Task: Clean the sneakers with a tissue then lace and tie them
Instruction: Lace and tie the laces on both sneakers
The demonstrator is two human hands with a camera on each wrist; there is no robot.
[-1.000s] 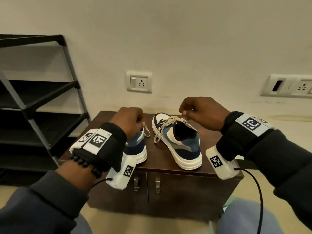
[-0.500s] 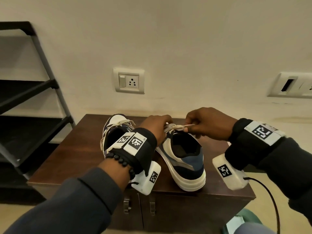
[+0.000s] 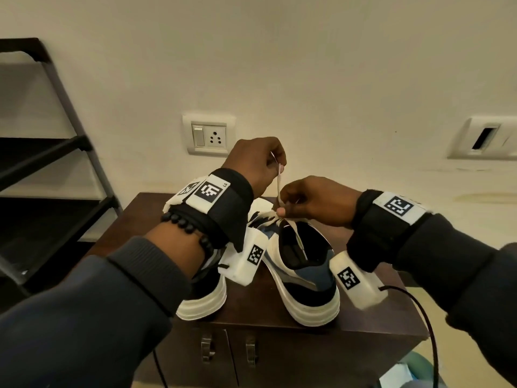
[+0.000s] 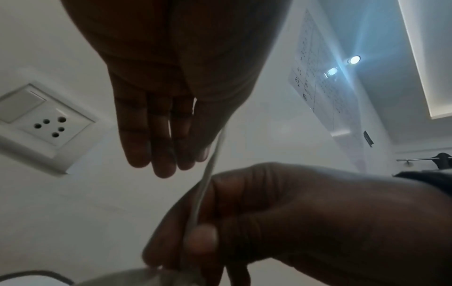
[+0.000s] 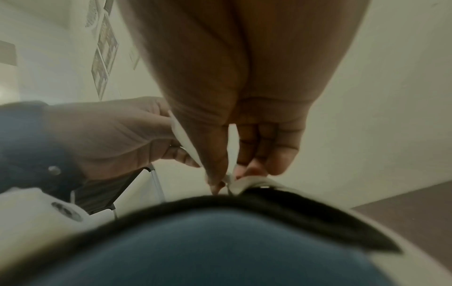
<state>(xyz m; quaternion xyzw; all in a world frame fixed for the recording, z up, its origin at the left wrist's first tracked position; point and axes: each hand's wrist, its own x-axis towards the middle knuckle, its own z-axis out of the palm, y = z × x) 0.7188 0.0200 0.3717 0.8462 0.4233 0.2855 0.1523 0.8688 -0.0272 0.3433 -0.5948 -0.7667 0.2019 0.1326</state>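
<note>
Sneakers side by side on the table [image 3: 363, 317]: the left sneaker [image 3: 204, 298] sits mostly hidden behind the wrist, and the left hand [image 3: 251, 163] pinches the lace [image 3: 279, 180], drawing it upward! On the right sneaker [image 3: 305, 273], the right hand [image 3: 313, 203] pinches the lace crossing. Danger: if that pinch slips, the knot goes slack.

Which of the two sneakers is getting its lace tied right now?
The right-hand sneaker. Both hands pinch its white lace: the left hand pulls one end upward, the right hand holds it at the tongue. The other sneaker sits untouched beside it.
</note>
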